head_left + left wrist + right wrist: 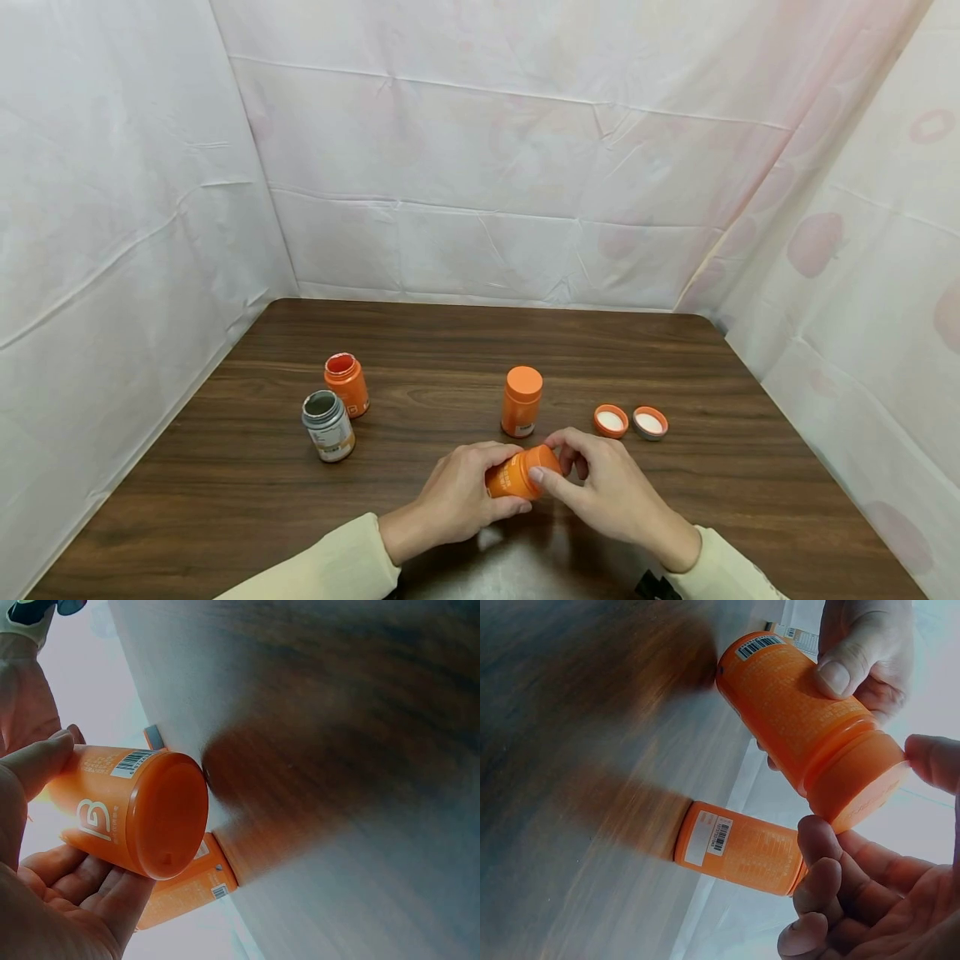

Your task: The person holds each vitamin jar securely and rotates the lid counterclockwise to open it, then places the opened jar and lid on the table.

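Observation:
My left hand (459, 490) grips the body of an orange plastic bottle (507, 477), held tilted low over the table with its cap end to the right. On that end is an orange screw cap (543, 461), and my right hand (611, 492) pinches it between thumb and fingers. The left wrist view shows the round base of the held bottle (171, 817) and a barcode on its side. The cap (859, 780) sits on the bottle's neck in the right wrist view. Just behind the hands stands a second capped orange bottle (522, 404).
To the left stand two uncapped bottles, one orange (348, 387) and one grey (330, 429). Two loose caps, an orange one (611, 422) and a grey-sided one (650, 423), lie inside-up at the right. Pale sheets (480, 167) surround the brown wooden table (420, 333).

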Available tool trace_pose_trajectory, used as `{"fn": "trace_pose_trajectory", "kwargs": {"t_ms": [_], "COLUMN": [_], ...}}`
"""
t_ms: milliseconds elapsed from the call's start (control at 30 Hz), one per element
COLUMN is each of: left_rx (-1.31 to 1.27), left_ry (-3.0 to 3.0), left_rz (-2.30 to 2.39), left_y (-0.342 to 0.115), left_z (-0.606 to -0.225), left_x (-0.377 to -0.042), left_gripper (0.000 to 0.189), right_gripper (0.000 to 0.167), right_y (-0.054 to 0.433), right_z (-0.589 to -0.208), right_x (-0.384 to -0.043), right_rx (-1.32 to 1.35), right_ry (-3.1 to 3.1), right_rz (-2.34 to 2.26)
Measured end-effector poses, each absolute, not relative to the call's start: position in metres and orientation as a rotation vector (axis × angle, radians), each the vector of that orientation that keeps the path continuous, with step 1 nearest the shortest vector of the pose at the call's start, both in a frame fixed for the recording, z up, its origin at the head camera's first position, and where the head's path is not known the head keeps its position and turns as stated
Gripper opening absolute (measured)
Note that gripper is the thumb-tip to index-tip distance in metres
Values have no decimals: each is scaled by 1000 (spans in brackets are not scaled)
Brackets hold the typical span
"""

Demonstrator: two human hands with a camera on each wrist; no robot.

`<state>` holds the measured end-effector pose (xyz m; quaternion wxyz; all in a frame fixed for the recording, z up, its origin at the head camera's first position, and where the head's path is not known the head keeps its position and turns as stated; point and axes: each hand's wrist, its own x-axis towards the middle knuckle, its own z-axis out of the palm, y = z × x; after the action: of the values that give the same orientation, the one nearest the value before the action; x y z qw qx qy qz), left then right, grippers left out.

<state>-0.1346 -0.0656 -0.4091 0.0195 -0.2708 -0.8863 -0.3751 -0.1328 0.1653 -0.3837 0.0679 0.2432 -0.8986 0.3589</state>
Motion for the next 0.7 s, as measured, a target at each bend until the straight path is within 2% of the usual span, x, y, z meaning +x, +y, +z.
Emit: {"fn": "trace_pose_trajectory", "kwargs": {"t_ms": [367,700], "left_rx": [-848,-857], "left_ry": [-2750,-2749], "left_rz": [-1174,-1148], "left_y": [-65,-65], "left_z": [-409,-409], "left_x": [-135,-135], "left_gripper": [47,47], "right_gripper": [28,42], "right_y": [169,173], "right_z": [-386,-389], "right_x": [-134,-135], "right_rx": [805,946], "right_ry": [-2681,-2548], "right_rz": [1101,1092]}}
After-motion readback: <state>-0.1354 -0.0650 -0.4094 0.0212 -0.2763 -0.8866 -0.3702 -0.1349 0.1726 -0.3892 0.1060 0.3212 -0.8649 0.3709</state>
